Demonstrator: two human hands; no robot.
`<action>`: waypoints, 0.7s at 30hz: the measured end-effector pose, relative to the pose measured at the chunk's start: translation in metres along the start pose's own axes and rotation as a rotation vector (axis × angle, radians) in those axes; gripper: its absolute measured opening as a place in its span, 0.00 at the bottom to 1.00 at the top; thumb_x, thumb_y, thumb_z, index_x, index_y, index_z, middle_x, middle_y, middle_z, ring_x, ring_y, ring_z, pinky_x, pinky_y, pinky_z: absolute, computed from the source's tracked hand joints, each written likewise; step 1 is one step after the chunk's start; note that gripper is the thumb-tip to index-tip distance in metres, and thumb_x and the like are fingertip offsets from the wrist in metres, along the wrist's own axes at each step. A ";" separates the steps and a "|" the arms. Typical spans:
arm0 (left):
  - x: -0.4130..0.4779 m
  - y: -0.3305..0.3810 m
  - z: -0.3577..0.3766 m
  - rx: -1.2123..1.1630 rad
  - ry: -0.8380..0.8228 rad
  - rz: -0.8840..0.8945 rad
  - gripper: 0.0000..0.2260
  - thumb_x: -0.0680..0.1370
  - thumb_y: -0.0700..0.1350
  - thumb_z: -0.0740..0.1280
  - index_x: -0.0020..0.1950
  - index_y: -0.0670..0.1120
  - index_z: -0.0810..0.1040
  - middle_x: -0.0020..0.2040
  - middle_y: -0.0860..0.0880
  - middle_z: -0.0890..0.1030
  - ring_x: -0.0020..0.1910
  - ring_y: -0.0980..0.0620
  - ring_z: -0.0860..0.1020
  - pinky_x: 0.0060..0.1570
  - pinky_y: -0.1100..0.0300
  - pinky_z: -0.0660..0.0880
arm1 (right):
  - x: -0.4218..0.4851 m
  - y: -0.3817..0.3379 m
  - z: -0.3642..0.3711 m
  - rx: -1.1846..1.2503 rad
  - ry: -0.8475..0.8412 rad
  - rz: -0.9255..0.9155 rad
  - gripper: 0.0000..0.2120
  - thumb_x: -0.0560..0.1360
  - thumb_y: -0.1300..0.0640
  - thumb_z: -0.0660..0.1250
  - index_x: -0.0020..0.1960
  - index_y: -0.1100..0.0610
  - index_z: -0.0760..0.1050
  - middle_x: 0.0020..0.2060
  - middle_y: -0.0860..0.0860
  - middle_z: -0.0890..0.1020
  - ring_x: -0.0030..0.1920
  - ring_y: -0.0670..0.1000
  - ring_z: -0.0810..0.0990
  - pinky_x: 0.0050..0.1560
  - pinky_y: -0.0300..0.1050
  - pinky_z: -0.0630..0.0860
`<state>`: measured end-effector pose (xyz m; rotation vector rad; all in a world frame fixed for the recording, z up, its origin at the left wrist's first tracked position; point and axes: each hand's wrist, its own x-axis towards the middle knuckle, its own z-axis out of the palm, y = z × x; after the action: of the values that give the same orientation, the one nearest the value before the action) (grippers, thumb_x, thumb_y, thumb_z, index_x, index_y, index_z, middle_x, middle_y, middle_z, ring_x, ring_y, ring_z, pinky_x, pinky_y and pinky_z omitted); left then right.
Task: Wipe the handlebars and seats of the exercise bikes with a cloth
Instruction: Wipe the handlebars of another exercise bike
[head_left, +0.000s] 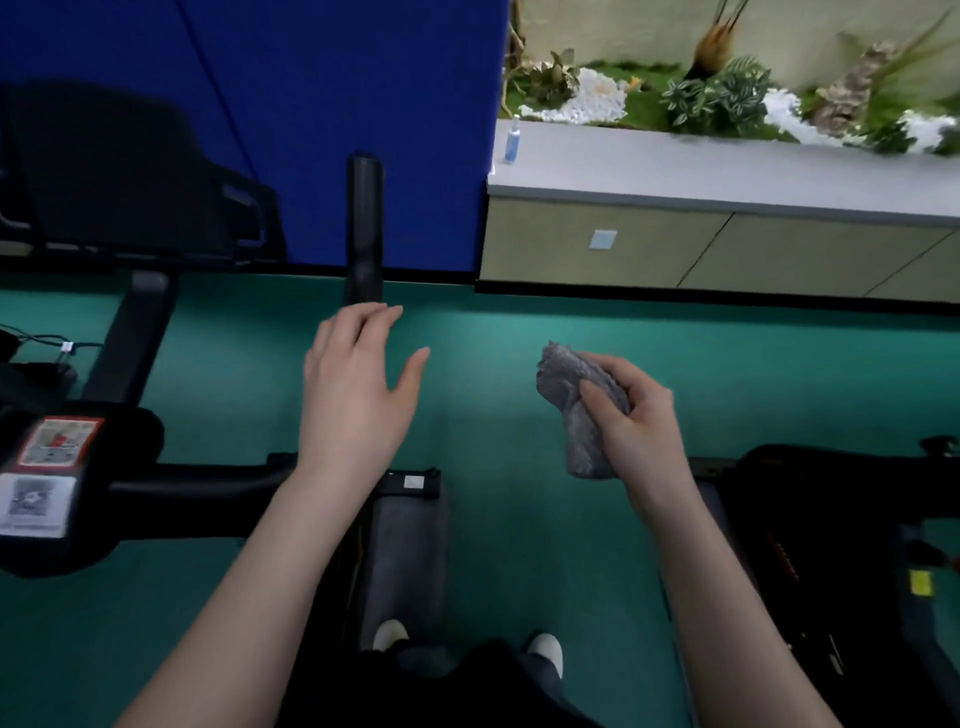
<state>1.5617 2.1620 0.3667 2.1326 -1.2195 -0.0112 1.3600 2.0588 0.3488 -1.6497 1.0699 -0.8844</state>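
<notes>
The right hand (636, 415) grips a bunched grey cloth (579, 405) above the green floor (493, 332); the left hand (358, 384), fingers spread open, reaches the black handlebar grip (364, 228).

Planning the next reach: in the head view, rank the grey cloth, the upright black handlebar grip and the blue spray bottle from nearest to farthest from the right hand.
1. Grey cloth: bunched in the right hand itself.
2. Black handlebar grip: to the left, just beyond the open left hand.
3. Blue spray bottle: far back on the grey counter, beside the blue wall.
</notes>
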 end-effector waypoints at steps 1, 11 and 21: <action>-0.005 0.014 0.007 0.030 0.002 0.032 0.18 0.76 0.46 0.68 0.65 0.41 0.74 0.61 0.45 0.75 0.63 0.45 0.70 0.64 0.52 0.63 | -0.004 0.006 -0.017 -0.015 0.002 0.003 0.16 0.75 0.67 0.64 0.48 0.45 0.78 0.45 0.43 0.83 0.46 0.42 0.80 0.50 0.35 0.74; -0.062 0.139 0.131 -0.084 -0.436 0.134 0.19 0.77 0.49 0.66 0.66 0.43 0.73 0.61 0.48 0.75 0.62 0.49 0.73 0.65 0.55 0.67 | -0.076 0.076 -0.203 -0.043 0.210 0.188 0.12 0.75 0.71 0.63 0.53 0.59 0.79 0.48 0.53 0.83 0.47 0.43 0.80 0.49 0.31 0.74; -0.068 0.161 0.185 -0.014 -0.639 0.105 0.24 0.77 0.55 0.64 0.70 0.45 0.69 0.67 0.49 0.72 0.66 0.50 0.70 0.67 0.55 0.65 | -0.087 0.122 -0.269 -0.065 0.366 0.382 0.12 0.77 0.68 0.62 0.57 0.61 0.78 0.51 0.57 0.82 0.54 0.57 0.80 0.60 0.63 0.74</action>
<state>1.3416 2.0592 0.2913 2.1151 -1.6724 -0.6974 1.0560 2.0327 0.3043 -1.2956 1.6165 -0.9189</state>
